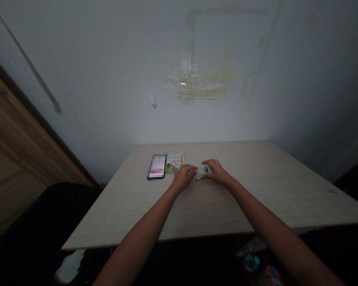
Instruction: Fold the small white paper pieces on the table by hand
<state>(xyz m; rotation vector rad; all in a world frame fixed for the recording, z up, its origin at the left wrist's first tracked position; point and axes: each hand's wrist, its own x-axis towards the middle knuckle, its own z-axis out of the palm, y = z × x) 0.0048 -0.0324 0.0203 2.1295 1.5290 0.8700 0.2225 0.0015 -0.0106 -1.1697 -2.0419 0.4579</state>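
Observation:
Between my hands, over the middle of the table, is a small clear packet with white and coloured printing or pieces; its exact kind is too small to make out. My right hand curls round its right side, thumb and fingers closed on it. At its left edge my left hand pinches with thumb and forefinger, while another finger sticks out to the left. Just behind my left hand lies a green and white printed leaflet, partly covered by the fingers. A phone with a lit, blurred screen lies left of the leaflet.
The pale wooden table meets a wall with peeling clear tape on it. A wooden panel and a dark shape stand at the left. Below the front edge, a bottle and other items show dimly.

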